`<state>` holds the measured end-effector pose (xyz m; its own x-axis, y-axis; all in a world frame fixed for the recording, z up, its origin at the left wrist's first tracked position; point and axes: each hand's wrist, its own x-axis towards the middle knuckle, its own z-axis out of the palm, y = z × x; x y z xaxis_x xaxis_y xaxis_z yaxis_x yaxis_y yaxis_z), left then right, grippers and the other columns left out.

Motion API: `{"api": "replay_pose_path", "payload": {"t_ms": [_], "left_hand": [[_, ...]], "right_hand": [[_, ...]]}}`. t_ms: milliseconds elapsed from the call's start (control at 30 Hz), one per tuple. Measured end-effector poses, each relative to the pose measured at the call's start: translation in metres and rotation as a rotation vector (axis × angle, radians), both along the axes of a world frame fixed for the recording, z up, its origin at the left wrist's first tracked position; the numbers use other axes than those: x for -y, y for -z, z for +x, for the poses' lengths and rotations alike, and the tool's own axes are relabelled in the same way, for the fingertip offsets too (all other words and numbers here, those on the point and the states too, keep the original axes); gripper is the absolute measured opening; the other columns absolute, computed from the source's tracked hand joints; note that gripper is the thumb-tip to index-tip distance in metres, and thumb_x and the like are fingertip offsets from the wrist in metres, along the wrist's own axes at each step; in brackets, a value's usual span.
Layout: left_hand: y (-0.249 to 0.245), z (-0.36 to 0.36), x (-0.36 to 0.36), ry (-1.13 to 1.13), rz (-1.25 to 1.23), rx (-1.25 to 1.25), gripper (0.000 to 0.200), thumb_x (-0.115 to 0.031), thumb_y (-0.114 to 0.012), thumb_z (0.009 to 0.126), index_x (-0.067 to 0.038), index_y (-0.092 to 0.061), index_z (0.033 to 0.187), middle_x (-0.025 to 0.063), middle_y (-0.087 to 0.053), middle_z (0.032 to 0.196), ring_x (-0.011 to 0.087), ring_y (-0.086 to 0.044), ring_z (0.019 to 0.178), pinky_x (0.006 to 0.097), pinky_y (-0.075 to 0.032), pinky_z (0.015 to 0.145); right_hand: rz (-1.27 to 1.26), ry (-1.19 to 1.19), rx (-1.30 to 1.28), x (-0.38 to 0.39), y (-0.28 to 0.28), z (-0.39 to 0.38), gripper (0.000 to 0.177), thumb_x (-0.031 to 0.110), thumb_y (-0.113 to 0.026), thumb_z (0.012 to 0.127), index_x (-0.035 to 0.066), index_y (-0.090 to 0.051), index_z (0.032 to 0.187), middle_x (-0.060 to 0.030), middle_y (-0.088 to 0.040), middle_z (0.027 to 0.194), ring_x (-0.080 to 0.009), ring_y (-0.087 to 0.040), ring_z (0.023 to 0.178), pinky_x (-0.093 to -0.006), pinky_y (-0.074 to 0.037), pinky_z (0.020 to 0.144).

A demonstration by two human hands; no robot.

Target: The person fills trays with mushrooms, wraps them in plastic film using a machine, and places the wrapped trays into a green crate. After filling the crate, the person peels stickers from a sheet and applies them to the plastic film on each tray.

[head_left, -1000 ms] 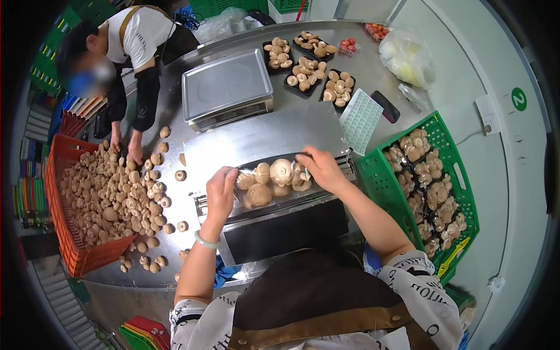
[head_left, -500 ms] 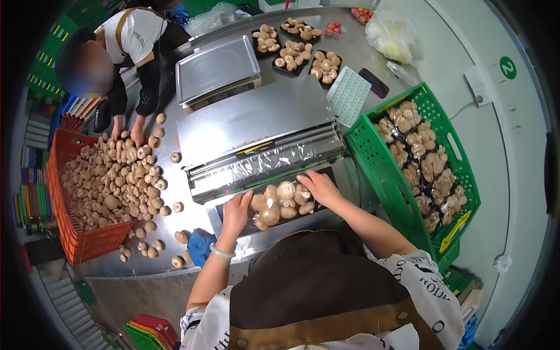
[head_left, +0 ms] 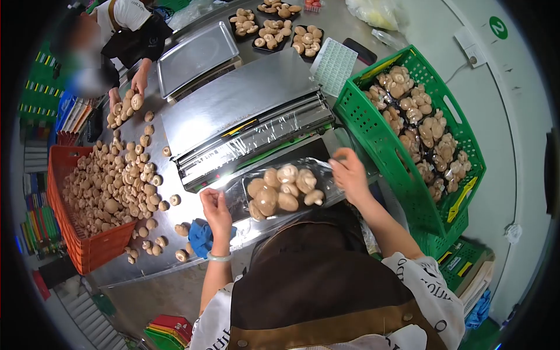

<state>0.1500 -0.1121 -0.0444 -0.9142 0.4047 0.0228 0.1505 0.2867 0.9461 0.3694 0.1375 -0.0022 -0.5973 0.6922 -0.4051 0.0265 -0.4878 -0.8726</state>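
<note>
Mushrooms under clear film sit between a worker's two bare hands, directly before a dark apron; the left hand, at nine o'clock from the pack, is half-curled beside the film's near end, fingertips toward eleven, and whether it grips the film cannot be told; the right hand, at two to three o'clock, has bent fingers, with fingertips at the film's far corner, though whether they are pinched shut on it cannot be told.

The pack's long axis runs from just below nine o'clock to just above three, its right end the higher in view; the mushrooms lie bunched at its middle, some caps up, some stems showing.

A wrapping machine stands at eleven o'clock, a strip of shiny film along its front; a scale lies beyond it; a green crate of packed mushrooms is at two, an orange crate heaped with loose ones at nine, a blue cloth at eight; at ten, a co-worker's hands hold a cluster of mushrooms.
</note>
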Motion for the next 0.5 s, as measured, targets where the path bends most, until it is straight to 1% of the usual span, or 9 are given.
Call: {"api": "replay_pose_path", "payload": {"t_ms": [67, 167, 267, 333, 367, 400, 433, 467, 500], "left_hand": [[-0.001, 0.001, -0.003, 0.110, -0.197, -0.147, 0.010, 0.000, -0.056, 0.090, -0.004, -0.049, 0.095, 0.0052, -0.050, 0.074, 0.0137, -0.047, 0.060, 0.0277, -0.038, 0.055], [0.028, 0.009, -0.025, 0.304, -0.433, -0.364, 0.012, -0.005, -0.056, 0.090, -0.006, -0.054, 0.102, 0.0197, -0.062, 0.088, 0.0390, -0.062, 0.075, 0.0460, -0.048, 0.062], [0.045, 0.015, -0.069, 0.570, -0.647, -0.652, 0.035, -0.002, -0.056, 0.081, -0.012, -0.055, 0.115, 0.0102, -0.062, 0.095, 0.0305, -0.065, 0.073, 0.0412, -0.052, 0.059], [0.052, 0.022, -0.103, 0.672, -0.556, -0.773, 0.045, -0.003, -0.057, 0.077, -0.014, -0.054, 0.121, 0.0078, -0.061, 0.096, 0.0264, -0.066, 0.072, 0.0373, -0.053, 0.058], [0.044, 0.028, -0.119, 0.784, -0.506, -0.737, 0.048, -0.002, -0.056, 0.077, -0.015, -0.053, 0.124, 0.0078, -0.061, 0.098, 0.0271, -0.066, 0.072, 0.0376, -0.053, 0.060], [0.034, 0.035, -0.132, 0.897, -0.450, -0.702, 0.051, -0.001, -0.056, 0.078, -0.016, -0.052, 0.126, 0.0079, -0.062, 0.101, 0.0278, -0.066, 0.073, 0.0379, -0.054, 0.061], [0.042, 0.041, -0.143, 0.769, -0.191, -0.556, 0.053, 0.003, -0.051, 0.080, -0.016, -0.050, 0.129, 0.0107, -0.062, 0.105, 0.0322, -0.065, 0.074, 0.0365, -0.054, 0.062], [0.045, 0.046, -0.142, 0.757, -0.272, -0.019, 0.049, 0.004, -0.051, 0.083, -0.012, -0.050, 0.130, 0.0113, -0.060, 0.116, 0.0283, -0.065, 0.089, 0.0317, -0.052, 0.075], [0.043, 0.054, -0.145, 0.815, -0.049, 0.187, 0.047, 0.002, -0.052, 0.083, -0.010, -0.049, 0.129, 0.0097, -0.057, 0.118, 0.0243, -0.061, 0.098, 0.0301, -0.048, 0.083]], "right_hand": [[0.046, 0.057, 0.047, 0.003, -0.007, 0.034, 0.019, 0.006, -0.058, 0.091, 0.006, -0.045, 0.105, 0.0042, -0.043, 0.059, -0.0014, -0.033, 0.046, -0.0210, -0.021, 0.039], [0.438, 0.240, 0.358, 0.008, 0.050, 0.066, 0.013, 0.006, -0.058, 0.092, 0.006, -0.047, 0.098, 0.0040, -0.043, 0.059, -0.0022, -0.033, 0.050, -0.0223, -0.025, 0.044], [0.533, 0.444, 0.483, 0.017, 0.133, 0.073, 0.008, 0.006, -0.056, 0.093, 0.006, -0.049, 0.097, 0.0013, -0.052, 0.063, -0.0066, -0.045, 0.057, -0.0264, -0.036, 0.051], [0.705, 0.434, 0.609, 0.031, 0.176, 0.064, 0.011, 0.011, -0.052, 0.096, 0.003, -0.052, 0.104, -0.0022, -0.060, 0.079, -0.0108, -0.055, 0.068, -0.0294, -0.045, 0.058], [0.398, 0.594, 0.253, 0.040, 0.210, 0.054, 0.019, 0.015, -0.051, 0.097, 0.001, -0.052, 0.109, -0.0039, -0.061, 0.091, -0.0127, -0.057, 0.078, -0.0278, -0.046, 0.065], [0.284, 0.542, 0.173, 0.048, 0.212, 0.051, 0.020, 0.016, -0.051, 0.097, 0.001, -0.052, 0.110, -0.0045, -0.060, 0.094, -0.0135, -0.057, 0.081, -0.0282, -0.046, 0.068], [0.241, 0.441, 0.124, 0.056, 0.201, 0.051, 0.021, 0.016, -0.050, 0.097, 0.001, -0.052, 0.111, -0.0051, -0.060, 0.097, -0.0143, -0.057, 0.084, -0.0285, -0.046, 0.070], [0.329, 0.300, 0.109, 0.066, 0.186, 0.056, 0.022, 0.017, -0.049, 0.097, 0.001, -0.052, 0.113, -0.0056, -0.059, 0.100, -0.0151, -0.057, 0.087, -0.0289, -0.046, 0.072], [0.489, 0.138, 0.107, 0.073, 0.162, 0.062, 0.024, 0.018, -0.049, 0.097, 0.001, -0.052, 0.114, -0.0062, -0.058, 0.103, -0.0160, -0.057, 0.090, -0.0292, -0.046, 0.075]]}}
